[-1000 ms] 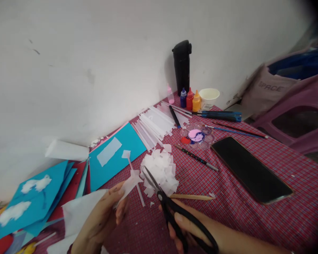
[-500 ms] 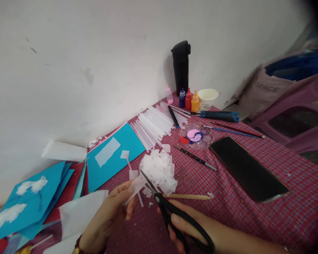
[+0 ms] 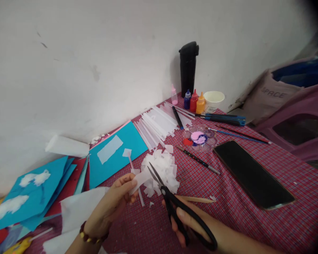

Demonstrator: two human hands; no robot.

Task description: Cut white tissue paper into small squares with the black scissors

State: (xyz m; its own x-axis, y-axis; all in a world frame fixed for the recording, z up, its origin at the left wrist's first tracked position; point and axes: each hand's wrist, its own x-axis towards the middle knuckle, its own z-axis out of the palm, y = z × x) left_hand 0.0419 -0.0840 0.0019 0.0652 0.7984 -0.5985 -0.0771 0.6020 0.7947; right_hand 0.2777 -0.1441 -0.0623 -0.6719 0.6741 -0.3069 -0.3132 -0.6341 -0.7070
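A thin white paper strip (image 3: 142,177) is pinched between the thumb and fingers of my left hand (image 3: 122,190). My right hand (image 3: 187,218) grips a pair of black-handled scissors (image 3: 172,201) by the loops. Their blades are slightly parted and point up and left, close to the strip's right end. I cannot tell whether blade and paper touch. Just behind the blades lies a heap of small white paper pieces (image 3: 163,165). A wooden stick (image 3: 196,199) lies beyond my right hand, partly hidden.
Blue card (image 3: 132,137) and bundled white strips (image 3: 156,123) lie along the wall. Further right are a paint palette (image 3: 200,137), a patterned pencil (image 3: 198,159), a phone (image 3: 254,173), paint bottles (image 3: 193,101), a bowl (image 3: 214,97) and a black flask (image 3: 188,70). Cotton-decorated blue cards (image 3: 42,192) lie left.
The view has shifted slightly, so most things sit a little further right. The scissors' blades have parted a bit more clearly near the strip. Both hands keep their hold.
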